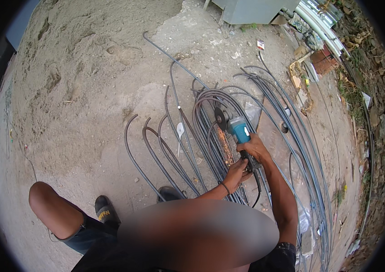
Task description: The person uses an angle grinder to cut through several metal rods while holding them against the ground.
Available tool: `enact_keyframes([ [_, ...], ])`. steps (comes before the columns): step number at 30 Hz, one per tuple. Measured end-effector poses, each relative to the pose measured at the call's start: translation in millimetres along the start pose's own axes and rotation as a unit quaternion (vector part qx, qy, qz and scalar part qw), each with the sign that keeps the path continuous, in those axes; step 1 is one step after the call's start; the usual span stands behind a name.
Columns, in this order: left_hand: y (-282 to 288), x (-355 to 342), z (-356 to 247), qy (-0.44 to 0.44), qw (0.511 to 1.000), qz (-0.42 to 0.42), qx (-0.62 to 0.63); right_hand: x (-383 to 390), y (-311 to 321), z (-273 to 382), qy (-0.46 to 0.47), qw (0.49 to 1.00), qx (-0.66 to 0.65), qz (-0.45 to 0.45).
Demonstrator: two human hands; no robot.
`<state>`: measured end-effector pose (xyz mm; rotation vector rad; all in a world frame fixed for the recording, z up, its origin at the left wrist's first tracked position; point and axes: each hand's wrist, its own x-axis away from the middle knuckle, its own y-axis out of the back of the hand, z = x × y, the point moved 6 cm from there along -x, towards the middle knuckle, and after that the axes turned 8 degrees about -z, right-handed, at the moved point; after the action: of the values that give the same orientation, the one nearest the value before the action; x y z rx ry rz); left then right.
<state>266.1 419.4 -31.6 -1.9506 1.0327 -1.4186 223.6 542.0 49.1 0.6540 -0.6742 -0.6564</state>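
Dusty ground (88, 154): your left hand (235, 176) and right hand (253, 147), fingers curled, grip the grinder (238, 128), sparks (225, 144) flying, cut into rods (200, 122) seemingly begun, unfinished.

The right arm (282, 195) reaches up, bent at the elbow, its right hand (253, 147) curled tight, while the left hand (234, 177) grips just below it, forearm slanting rightward.
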Motion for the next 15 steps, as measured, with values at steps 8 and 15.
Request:
enact_keyframes([
  [8,-2.9,2.8,-0.4,-0.001,1.000,-0.004,-0.009,1.8,2.0,-2.3,-0.010,1.000,0.021,-0.004],
  [15,0.7,-1.4,2.9,-0.005,1.000,0.007,-0.015,-3.0,-1.2,-9.0,0.000,1.000,0.012,-0.005],
])
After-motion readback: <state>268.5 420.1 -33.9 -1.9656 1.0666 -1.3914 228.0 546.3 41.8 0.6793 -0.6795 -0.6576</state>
